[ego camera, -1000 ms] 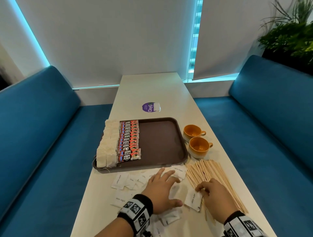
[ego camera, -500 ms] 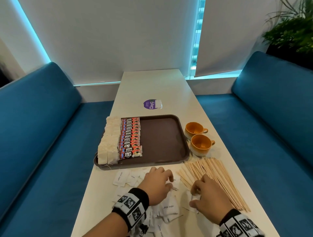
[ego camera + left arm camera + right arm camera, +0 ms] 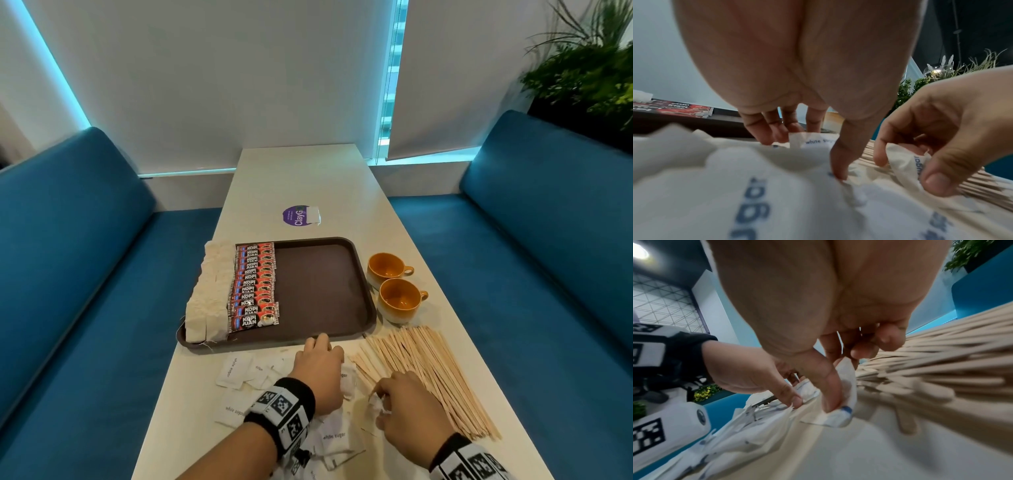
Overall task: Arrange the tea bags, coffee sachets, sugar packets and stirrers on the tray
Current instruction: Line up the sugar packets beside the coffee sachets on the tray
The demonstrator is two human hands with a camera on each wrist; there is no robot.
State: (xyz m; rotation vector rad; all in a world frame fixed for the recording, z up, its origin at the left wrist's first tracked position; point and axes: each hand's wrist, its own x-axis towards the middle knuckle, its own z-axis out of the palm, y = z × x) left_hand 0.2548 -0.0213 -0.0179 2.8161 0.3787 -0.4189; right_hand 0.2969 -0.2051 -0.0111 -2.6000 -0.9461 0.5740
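- Left hand (image 3: pixel 320 373) has slid toward the tray (image 3: pixel 322 337) since a second ago, fingers curled, raking sugar packets (image 3: pixel 236 371) scattered just short of it.
- Right hand (image 3: pixel 409 411) pinches one packet (image 3: pixel 846 386) beside the stirrers (image 3: pixel 428 370).
- Step: sugar collection. Next: stack them, then place on bare tray floor beside coffee sachets (image 3: pixel 255 284).

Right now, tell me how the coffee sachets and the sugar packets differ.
The coffee sachets lie in a neat overlapping row on the tray; the sugar packets lie scattered on the table, off the tray. The sachets are red and black with bold print; the packets are plain white with small blue lettering. The sachets lie untouched, while each hand is among the packets. Both are flat paper packs.
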